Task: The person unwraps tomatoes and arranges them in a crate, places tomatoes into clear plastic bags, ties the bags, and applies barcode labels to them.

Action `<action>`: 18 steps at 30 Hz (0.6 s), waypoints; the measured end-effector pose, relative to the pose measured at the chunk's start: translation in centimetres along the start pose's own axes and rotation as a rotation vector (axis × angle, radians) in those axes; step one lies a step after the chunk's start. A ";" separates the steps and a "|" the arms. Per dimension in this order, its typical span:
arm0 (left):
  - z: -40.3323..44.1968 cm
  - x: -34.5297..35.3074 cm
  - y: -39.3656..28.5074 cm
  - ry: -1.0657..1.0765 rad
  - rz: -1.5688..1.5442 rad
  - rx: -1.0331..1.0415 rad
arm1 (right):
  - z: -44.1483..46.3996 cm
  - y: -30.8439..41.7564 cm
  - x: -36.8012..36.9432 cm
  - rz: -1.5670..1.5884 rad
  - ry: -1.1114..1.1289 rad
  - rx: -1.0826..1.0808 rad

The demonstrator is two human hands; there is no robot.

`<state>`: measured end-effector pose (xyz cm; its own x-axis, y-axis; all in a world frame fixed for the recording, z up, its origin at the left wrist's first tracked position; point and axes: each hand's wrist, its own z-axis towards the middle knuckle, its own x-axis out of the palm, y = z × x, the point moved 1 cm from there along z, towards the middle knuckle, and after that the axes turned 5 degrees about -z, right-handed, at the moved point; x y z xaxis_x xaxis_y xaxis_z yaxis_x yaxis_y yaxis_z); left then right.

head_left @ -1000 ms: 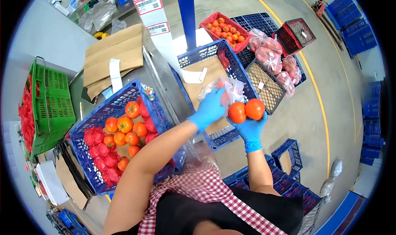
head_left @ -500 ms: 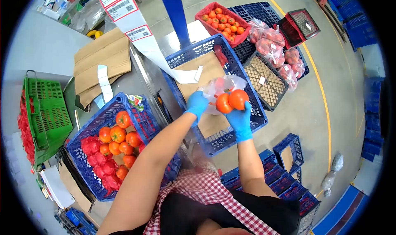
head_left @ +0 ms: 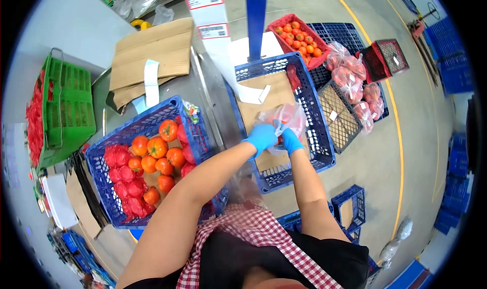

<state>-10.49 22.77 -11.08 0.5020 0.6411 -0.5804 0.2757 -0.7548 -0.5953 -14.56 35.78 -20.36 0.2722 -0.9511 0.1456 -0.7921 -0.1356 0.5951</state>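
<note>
Both of my blue-gloved hands are over a blue plastic crate [head_left: 318, 129] lined with cardboard. Between them is a clear plastic bag [head_left: 294, 116] with tomatoes showing red through it. My left hand [head_left: 262, 139] is closed on the bag's gathered opening from the left. My right hand [head_left: 291, 140] pinches the same bag from the right, its fingertips partly hidden by plastic. A strip of printed labels [head_left: 214, 31] hangs down, its end over the crate's left side. Some red netting [head_left: 293, 77] lies in the crate's far right corner.
To the left, another blue crate [head_left: 175, 105] holds loose tomatoes [head_left: 157, 147] and red-netted ones [head_left: 133, 188]. Flattened cardboard [head_left: 152, 48] lies behind it. A blue post [head_left: 256, 25] rises beyond the work crate. Bagged tomatoes [head_left: 349, 81] and a red-lined crate [head_left: 324, 60] stand right.
The two tomatoes in my right hand have gone into the bag, and both hands have come together at its opening. The whole view has shifted, with the scene further right.
</note>
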 end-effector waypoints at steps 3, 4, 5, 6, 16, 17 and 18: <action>-6.2 -2.6 -2.9 -0.151 0.010 0.057 | 1.5 -0.7 -0.6 -0.127 -0.022 -0.059; -9.3 -4.4 -3.7 -0.128 0.002 0.088 | 1.8 -1.2 -0.8 -0.164 -0.024 -0.081; -13.2 -6.2 -3.7 -0.244 -0.230 0.295 | 2.3 -1.4 -0.7 -0.193 -0.016 -0.100; -16.8 -7.0 -2.7 -0.438 -0.345 0.348 | 2.6 -2.1 -0.7 -0.214 -0.018 -0.121; -39.5 -3.9 25.5 -1.173 -0.101 -0.469 | -12.0 2.2 1.4 -0.326 -0.367 -0.766; -39.6 -3.8 26.2 -1.200 -0.058 -0.422 | -15.5 4.3 5.1 -0.319 -0.310 -0.826; -39.7 -4.0 26.7 -1.227 -0.015 -0.372 | -18.2 5.8 8.5 -0.374 -0.247 -0.894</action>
<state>27.36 -5.51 -2.61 -0.5292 0.2072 -0.8228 0.5856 -0.6125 -0.5309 -6.90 31.97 -1.25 0.2183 -0.9348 -0.2803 0.0508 -0.2759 0.9598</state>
